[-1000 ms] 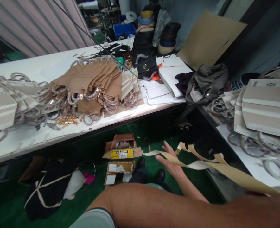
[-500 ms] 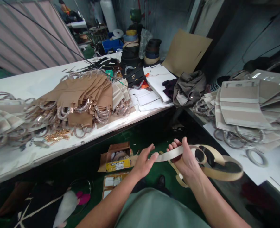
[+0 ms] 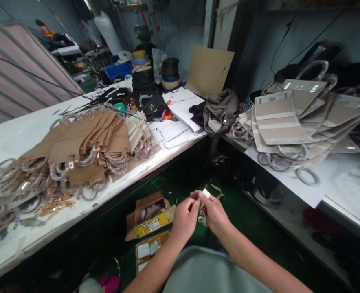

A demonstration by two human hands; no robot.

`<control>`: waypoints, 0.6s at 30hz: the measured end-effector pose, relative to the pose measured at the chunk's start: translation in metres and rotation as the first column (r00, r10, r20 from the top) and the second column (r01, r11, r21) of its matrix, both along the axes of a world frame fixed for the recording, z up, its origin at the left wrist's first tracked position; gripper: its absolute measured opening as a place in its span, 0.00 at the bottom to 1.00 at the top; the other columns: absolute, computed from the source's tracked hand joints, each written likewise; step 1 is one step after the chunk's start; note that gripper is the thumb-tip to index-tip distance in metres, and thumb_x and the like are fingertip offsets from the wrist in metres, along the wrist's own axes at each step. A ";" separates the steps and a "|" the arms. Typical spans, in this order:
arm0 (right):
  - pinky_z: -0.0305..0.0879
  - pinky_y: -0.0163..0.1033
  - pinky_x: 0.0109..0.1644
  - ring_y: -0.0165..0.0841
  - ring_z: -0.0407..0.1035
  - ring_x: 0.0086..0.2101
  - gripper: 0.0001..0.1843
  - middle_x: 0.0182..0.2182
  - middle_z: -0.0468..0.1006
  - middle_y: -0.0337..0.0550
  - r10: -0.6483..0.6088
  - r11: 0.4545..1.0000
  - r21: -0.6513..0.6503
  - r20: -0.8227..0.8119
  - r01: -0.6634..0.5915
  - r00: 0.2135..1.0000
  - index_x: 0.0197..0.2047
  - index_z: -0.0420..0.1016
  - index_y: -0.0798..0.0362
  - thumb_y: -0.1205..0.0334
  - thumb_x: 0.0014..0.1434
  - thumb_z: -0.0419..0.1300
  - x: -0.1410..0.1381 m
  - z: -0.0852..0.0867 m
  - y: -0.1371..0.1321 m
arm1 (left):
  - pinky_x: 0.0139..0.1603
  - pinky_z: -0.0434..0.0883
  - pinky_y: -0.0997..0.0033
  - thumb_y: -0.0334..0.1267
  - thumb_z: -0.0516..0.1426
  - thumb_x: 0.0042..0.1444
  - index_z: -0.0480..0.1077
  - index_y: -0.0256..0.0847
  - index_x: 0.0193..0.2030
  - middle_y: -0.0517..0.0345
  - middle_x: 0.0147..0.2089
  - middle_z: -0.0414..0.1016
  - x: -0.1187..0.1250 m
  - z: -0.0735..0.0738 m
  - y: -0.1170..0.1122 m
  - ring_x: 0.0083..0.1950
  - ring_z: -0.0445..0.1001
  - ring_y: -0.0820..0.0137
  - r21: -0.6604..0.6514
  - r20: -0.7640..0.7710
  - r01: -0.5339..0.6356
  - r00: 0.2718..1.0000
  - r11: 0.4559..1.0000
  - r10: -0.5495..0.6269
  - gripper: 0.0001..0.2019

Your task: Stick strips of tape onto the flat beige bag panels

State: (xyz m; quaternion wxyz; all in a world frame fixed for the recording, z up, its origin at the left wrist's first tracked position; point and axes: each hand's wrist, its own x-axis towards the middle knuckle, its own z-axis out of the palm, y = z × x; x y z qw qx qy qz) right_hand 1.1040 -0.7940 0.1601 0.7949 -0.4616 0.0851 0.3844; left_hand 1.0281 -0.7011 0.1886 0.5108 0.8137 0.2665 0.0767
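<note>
My left hand (image 3: 186,215) and my right hand (image 3: 212,211) meet in front of my body, fingertips pinched together over the floor gap between two tables. A short white end of a pale strip (image 3: 206,193) sticks out above my right fingers. More pale strip (image 3: 202,219) shows below the hands, partly covered by them. Both hands are closed; exactly how the left fingers grip the strip is hidden. Below and left of them, an open cardboard box (image 3: 140,215) with a yellow label holds rolls.
The white table (image 3: 3,252) on the left bears brown bag panels (image 3: 88,134) with plastic-wrapped handles and gold-coloured hardware (image 3: 56,203). Beige bag pieces (image 3: 277,118) and a ring-shaped roll (image 3: 307,176) lie on the right table. A grey garment (image 3: 221,110) sits at the corner. A person (image 3: 50,34) is far back.
My hands have come together, and the strip stretched between them is now mostly hidden. The large loops of strip have left the right forearm's side. The view has turned right.
</note>
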 end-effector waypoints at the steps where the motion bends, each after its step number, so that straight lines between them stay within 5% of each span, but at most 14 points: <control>1: 0.71 0.47 0.58 0.45 0.78 0.48 0.21 0.42 0.85 0.51 -0.031 0.999 -0.034 -0.004 0.031 1.000 0.41 0.83 0.54 0.46 0.54 0.74 0.005 -0.001 0.003 | 0.36 0.64 0.70 0.49 0.53 0.69 0.73 0.40 0.33 0.58 0.30 0.76 -0.005 0.000 0.001 0.32 0.73 0.68 0.025 -0.003 0.010 1.000 1.000 -0.010 0.18; 8: 0.78 0.40 0.41 0.32 0.77 0.31 0.10 0.34 0.82 0.37 -0.257 0.952 0.130 -0.159 0.278 0.953 0.42 0.76 0.48 0.53 0.63 0.68 0.079 0.011 -0.005 | 0.38 0.65 0.68 0.55 0.52 0.68 0.73 0.42 0.30 0.58 0.28 0.75 -0.065 -0.005 0.025 0.33 0.73 0.64 0.109 -0.109 0.063 0.993 0.992 -0.051 0.22; 18: 0.74 0.33 0.34 0.23 0.69 0.23 0.07 0.25 0.72 0.28 -0.597 0.792 0.261 0.142 0.552 0.789 0.38 0.71 0.51 0.62 0.71 0.58 0.206 0.090 -0.062 | 0.47 0.77 0.59 0.73 0.52 0.50 0.77 0.49 0.26 0.58 0.33 0.84 -0.210 -0.041 0.099 0.42 0.81 0.52 0.113 -0.367 -0.138 0.914 0.984 0.171 0.30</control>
